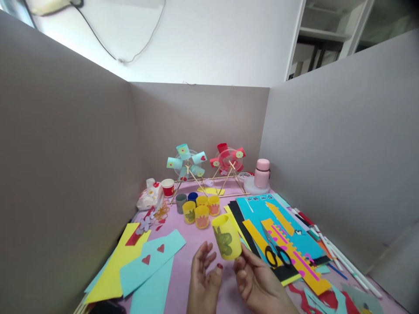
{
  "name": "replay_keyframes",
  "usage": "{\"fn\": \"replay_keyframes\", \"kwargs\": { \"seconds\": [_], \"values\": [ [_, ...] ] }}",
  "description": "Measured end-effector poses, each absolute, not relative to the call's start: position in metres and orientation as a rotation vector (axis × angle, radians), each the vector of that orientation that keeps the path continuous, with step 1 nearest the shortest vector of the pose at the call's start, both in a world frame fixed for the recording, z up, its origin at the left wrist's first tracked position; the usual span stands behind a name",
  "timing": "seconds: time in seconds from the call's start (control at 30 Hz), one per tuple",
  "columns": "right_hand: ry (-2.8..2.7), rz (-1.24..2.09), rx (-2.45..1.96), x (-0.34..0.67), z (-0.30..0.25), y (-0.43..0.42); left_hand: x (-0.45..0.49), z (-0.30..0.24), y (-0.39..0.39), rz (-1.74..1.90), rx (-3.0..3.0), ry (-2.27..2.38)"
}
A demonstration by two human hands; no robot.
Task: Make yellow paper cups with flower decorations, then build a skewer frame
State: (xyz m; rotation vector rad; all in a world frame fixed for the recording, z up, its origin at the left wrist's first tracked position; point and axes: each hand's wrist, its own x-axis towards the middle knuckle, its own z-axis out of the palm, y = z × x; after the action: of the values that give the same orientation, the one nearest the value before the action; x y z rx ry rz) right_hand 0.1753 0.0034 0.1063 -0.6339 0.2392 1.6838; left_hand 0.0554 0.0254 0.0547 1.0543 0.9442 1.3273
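A yellow paper tube [233, 240] with a dark olive flower-like shape on its side is tilted in my right hand [258, 279], whose fingers pinch its lower right edge. My left hand [204, 274] is raised just left of the tube, fingers apart and slightly curled, with nothing in it. Beyond them stands a group of short paper tubes: a yellow one with a green shape [189, 212], a yellow one with an orange crown-like shape [202, 216], a grey one [181, 203] and a dark blue one [193, 197].
Behind stand a light blue paper wheel [187, 162] and a red paper wheel [228, 159] on stick frames. Scissors [277, 256] lie on coloured paper at right, beside long white sticks [347, 261]. Light blue sheets [153, 257] lie left; a pink bottle [262, 173] stands back right. Grey partitions enclose the table.
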Motion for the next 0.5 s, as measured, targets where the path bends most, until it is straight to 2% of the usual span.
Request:
{"fn": "replay_keyframes", "kwargs": {
  "seconds": [0.2,0.37,0.5],
  "values": [
    [0.119,1.888,-0.498,0.162,0.098,0.004,0.073,0.053,0.014,1.038,0.481,0.711],
    [-0.074,1.961,-0.479,0.145,0.081,0.003,0.068,0.071,0.01,0.97,0.418,0.642],
    [-0.271,1.899,-0.528,0.135,0.064,0.003,0.058,0.075,0.01,0.938,0.408,0.656]
  ]
}}
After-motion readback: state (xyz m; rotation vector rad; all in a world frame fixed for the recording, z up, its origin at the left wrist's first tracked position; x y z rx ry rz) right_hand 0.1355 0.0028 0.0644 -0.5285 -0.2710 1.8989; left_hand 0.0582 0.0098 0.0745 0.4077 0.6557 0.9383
